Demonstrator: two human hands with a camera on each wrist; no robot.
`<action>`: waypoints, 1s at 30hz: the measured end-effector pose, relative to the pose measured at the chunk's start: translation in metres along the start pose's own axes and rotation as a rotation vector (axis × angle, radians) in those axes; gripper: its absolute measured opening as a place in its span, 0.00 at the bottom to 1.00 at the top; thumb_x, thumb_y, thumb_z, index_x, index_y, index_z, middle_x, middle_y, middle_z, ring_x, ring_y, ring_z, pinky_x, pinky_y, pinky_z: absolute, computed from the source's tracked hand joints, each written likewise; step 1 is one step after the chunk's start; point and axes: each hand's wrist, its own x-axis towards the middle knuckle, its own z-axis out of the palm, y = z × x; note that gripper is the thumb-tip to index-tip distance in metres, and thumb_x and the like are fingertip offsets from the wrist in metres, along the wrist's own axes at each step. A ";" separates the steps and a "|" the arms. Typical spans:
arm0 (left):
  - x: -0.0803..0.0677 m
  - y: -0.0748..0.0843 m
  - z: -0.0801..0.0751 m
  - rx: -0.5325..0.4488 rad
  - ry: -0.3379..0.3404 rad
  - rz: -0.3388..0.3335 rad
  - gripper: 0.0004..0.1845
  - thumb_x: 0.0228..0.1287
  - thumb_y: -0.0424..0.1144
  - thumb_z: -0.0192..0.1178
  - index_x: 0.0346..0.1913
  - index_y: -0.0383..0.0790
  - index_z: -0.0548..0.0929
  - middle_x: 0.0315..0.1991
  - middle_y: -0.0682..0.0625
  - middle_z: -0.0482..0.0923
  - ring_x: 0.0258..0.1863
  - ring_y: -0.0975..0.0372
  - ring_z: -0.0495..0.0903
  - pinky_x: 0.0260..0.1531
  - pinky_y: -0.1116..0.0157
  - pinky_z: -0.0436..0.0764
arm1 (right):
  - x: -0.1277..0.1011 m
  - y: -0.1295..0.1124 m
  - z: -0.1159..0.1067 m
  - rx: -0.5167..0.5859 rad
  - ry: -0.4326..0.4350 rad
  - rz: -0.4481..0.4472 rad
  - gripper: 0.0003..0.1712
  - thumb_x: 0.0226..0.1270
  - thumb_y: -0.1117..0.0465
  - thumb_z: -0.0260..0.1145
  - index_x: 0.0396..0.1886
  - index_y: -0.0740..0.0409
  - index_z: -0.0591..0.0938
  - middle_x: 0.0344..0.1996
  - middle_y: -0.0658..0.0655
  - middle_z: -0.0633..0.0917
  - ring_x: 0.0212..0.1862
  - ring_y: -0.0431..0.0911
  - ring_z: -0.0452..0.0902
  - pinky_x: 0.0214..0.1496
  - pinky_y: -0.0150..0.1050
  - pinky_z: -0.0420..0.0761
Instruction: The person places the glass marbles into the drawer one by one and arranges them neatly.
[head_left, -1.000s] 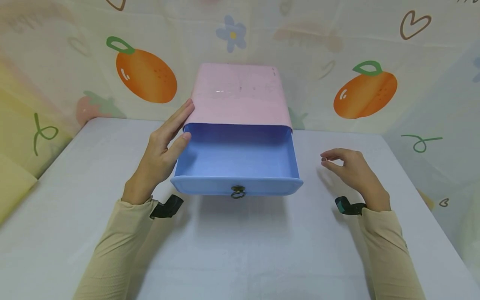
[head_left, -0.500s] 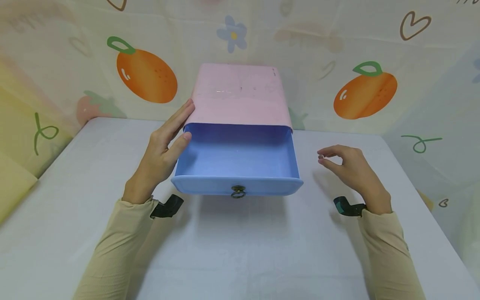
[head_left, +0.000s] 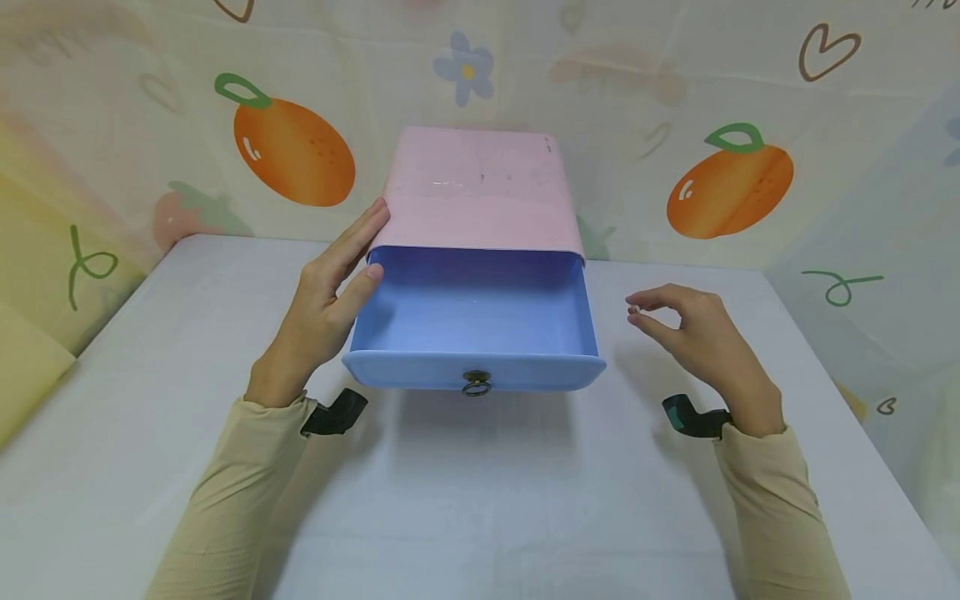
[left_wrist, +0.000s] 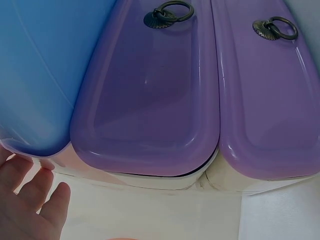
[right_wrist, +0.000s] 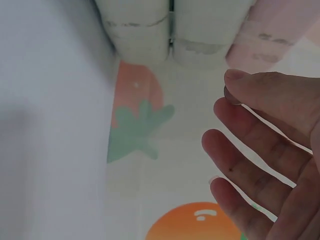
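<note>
A pink-topped drawer cabinet (head_left: 480,187) stands at the back of the table, its blue top drawer (head_left: 480,371) pulled out toward me and bare inside. My left hand (head_left: 311,321) lies along the cabinet's left side, fingers straight, fingertips at the pink shell's edge. To the right of the drawer, my right hand (head_left: 697,337) is raised over the table, pinching a small greyish round piece (right_wrist: 230,97) between thumb and index finger. Most of that piece is hidden by the fingertips. In the right wrist view the other fingers (right_wrist: 250,172) are spread and loosely bent.
Below the blue drawer, two purple drawers (left_wrist: 150,100) with bronze ring pulls (left_wrist: 175,11) are closed. Another ring pull (head_left: 477,383) hangs on the blue front. A fruit-printed cloth (head_left: 600,100) hangs right behind the white table (head_left: 480,517).
My right hand has moved a little left and away from me, toward the drawer, with the small piece still pinched. My left hand and the cabinet have stayed in place.
</note>
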 end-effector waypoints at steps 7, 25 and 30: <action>0.000 0.000 0.001 -0.009 0.002 0.002 0.29 0.71 0.30 0.48 0.74 0.43 0.66 0.76 0.53 0.62 0.76 0.62 0.62 0.75 0.67 0.62 | -0.001 -0.007 -0.001 -0.017 0.050 -0.081 0.14 0.63 0.67 0.69 0.49 0.64 0.85 0.44 0.62 0.89 0.48 0.56 0.83 0.54 0.53 0.82; -0.001 0.000 0.000 0.004 0.004 0.006 0.29 0.71 0.31 0.48 0.74 0.43 0.66 0.76 0.52 0.62 0.76 0.62 0.62 0.74 0.68 0.63 | 0.000 -0.025 0.003 -0.008 0.230 -0.257 0.15 0.54 0.70 0.75 0.43 0.64 0.87 0.36 0.57 0.91 0.40 0.50 0.87 0.51 0.11 0.69; -0.001 0.002 0.000 -0.003 0.001 0.011 0.29 0.71 0.31 0.48 0.74 0.42 0.66 0.76 0.52 0.61 0.76 0.61 0.62 0.74 0.68 0.62 | -0.002 -0.031 0.002 -0.012 0.220 -0.261 0.16 0.54 0.70 0.75 0.44 0.63 0.87 0.36 0.57 0.91 0.40 0.50 0.88 0.52 0.09 0.67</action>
